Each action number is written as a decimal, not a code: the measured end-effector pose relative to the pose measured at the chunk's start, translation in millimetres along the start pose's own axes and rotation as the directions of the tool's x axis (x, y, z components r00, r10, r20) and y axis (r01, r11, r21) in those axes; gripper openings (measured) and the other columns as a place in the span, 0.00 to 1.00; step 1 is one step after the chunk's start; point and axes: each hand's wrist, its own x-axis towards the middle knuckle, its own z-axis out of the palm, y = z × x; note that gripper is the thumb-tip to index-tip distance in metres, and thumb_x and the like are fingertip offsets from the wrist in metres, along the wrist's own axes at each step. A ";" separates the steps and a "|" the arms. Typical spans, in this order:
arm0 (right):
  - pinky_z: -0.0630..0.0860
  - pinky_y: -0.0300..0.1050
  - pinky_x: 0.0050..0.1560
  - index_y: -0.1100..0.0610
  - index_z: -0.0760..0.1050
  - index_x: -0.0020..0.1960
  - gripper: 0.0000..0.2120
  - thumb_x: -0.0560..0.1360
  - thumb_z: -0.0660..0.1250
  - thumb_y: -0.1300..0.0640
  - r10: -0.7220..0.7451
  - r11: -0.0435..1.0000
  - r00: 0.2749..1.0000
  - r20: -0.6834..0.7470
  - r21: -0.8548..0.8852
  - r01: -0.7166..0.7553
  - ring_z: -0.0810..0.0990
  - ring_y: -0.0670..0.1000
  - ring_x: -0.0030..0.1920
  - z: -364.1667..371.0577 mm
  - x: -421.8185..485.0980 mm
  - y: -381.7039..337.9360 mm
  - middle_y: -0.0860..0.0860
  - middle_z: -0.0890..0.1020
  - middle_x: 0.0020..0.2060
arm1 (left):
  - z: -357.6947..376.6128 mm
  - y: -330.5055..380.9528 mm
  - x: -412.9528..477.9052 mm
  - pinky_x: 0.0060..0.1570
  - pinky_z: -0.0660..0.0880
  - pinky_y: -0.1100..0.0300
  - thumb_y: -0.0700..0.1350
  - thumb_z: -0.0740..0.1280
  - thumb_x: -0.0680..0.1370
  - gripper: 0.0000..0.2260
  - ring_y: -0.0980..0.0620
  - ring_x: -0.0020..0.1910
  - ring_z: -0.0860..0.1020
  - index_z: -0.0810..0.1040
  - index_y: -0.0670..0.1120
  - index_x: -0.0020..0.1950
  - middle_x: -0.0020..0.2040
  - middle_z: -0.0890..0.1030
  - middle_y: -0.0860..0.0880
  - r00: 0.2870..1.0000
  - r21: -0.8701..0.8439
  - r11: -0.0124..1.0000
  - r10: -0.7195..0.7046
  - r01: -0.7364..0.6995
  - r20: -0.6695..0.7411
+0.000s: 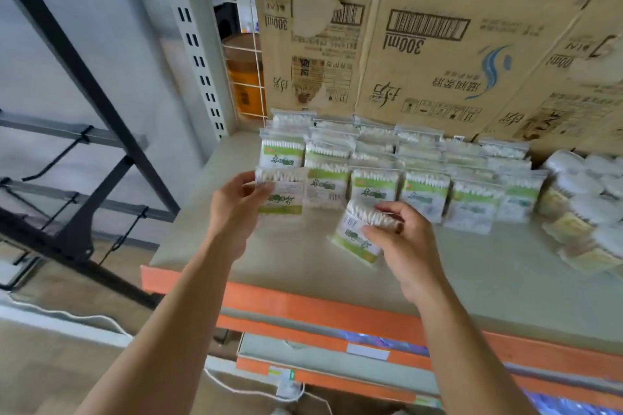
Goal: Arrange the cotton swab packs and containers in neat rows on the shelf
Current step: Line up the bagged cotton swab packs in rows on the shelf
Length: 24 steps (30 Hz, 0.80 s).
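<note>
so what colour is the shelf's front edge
The shelf edge is orange, shown in the head view.

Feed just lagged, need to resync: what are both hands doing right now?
Left hand: closed, pinching the front-left swab pack.
Right hand: closed, gripping the tilted swab pack.

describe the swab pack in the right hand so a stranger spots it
On the grey shelf with the orange edge, swab packs stand in rows. The right hand holds one pack in front of them, the only one tilted, out of line.
</note>
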 end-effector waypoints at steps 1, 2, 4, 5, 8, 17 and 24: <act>0.73 0.38 0.33 0.50 0.76 0.52 0.16 0.68 0.72 0.65 0.008 1.000 1.000 -0.010 -0.001 -0.008 0.78 0.44 0.32 2.8 0.1 -0.7 0.50 0.82 0.40 | -1.4 -0.5 5.3 0.37 0.71 0.57 0.42 0.70 0.74 0.06 0.48 0.40 0.78 0.80 0.53 0.47 0.43 0.84 0.47 1.000 0.024 1.000 0.005 -0.005 -0.009; 0.73 0.40 0.32 0.49 0.76 0.51 0.16 0.68 0.71 0.66 0.012 1.000 1.000 -0.015 -0.001 -0.012 0.77 0.44 0.32 5.2 0.4 -1.4 0.51 0.82 0.40 | -2.5 0.0 9.4 0.38 0.72 0.55 0.42 0.70 0.75 0.06 0.47 0.41 0.79 0.79 0.54 0.45 0.43 0.84 0.48 1.000 0.040 0.999 0.008 -0.007 -0.019; 0.72 0.43 0.33 0.49 0.76 0.48 0.15 0.69 0.69 0.67 0.011 1.000 1.000 -0.018 -0.004 -0.011 0.77 0.47 0.33 8.8 1.2 -3.0 0.52 0.82 0.40 | -3.5 1.3 17.1 0.38 0.72 0.54 0.41 0.69 0.75 0.07 0.47 0.41 0.79 0.79 0.54 0.45 0.42 0.83 0.49 0.999 0.046 0.999 0.011 -0.010 -0.030; 0.72 0.43 0.33 0.48 0.76 0.48 0.15 0.69 0.69 0.67 0.009 1.000 1.000 -0.019 -0.004 -0.009 0.77 0.48 0.33 10.4 2.0 -3.8 0.53 0.82 0.40 | -3.9 2.5 20.3 0.37 0.74 0.54 0.41 0.69 0.76 0.06 0.46 0.42 0.80 0.79 0.53 0.45 0.42 0.83 0.49 0.999 0.050 0.999 0.012 -0.011 -0.030; 0.72 0.40 0.31 0.47 0.76 0.47 0.15 0.69 0.70 0.66 0.005 1.000 1.000 -0.014 -0.017 -0.005 0.78 0.47 0.34 13.7 4.8 -6.5 0.51 0.83 0.41 | -4.0 5.0 30.1 0.44 0.78 0.45 0.40 0.68 0.76 0.07 0.44 0.46 0.82 0.78 0.52 0.50 0.45 0.83 0.47 1.000 0.050 0.999 -0.001 0.002 -0.022; 0.71 0.40 0.32 0.47 0.75 0.54 0.13 0.73 0.69 0.61 -0.048 0.997 0.998 0.044 -0.059 0.050 0.74 0.48 0.33 17.0 11.6 -13.6 0.55 0.81 0.41 | -3.4 -1.6 43.4 0.36 0.76 0.56 0.51 0.68 0.76 0.15 0.48 0.45 0.78 0.76 0.52 0.63 0.49 0.78 0.49 0.987 0.425 0.898 0.152 -0.113 -0.060; 0.78 0.52 0.42 0.49 0.74 0.52 0.14 0.72 0.73 0.61 -0.031 0.999 0.999 0.040 0.020 0.030 0.80 0.53 0.41 -0.5 17.2 -9.5 0.57 0.82 0.44 | 33.2 11.3 -6.1 0.36 0.71 0.68 0.48 0.71 0.74 0.06 0.60 0.36 0.76 0.82 0.49 0.49 0.39 0.80 0.53 0.905 0.474 0.771 0.360 -0.425 0.226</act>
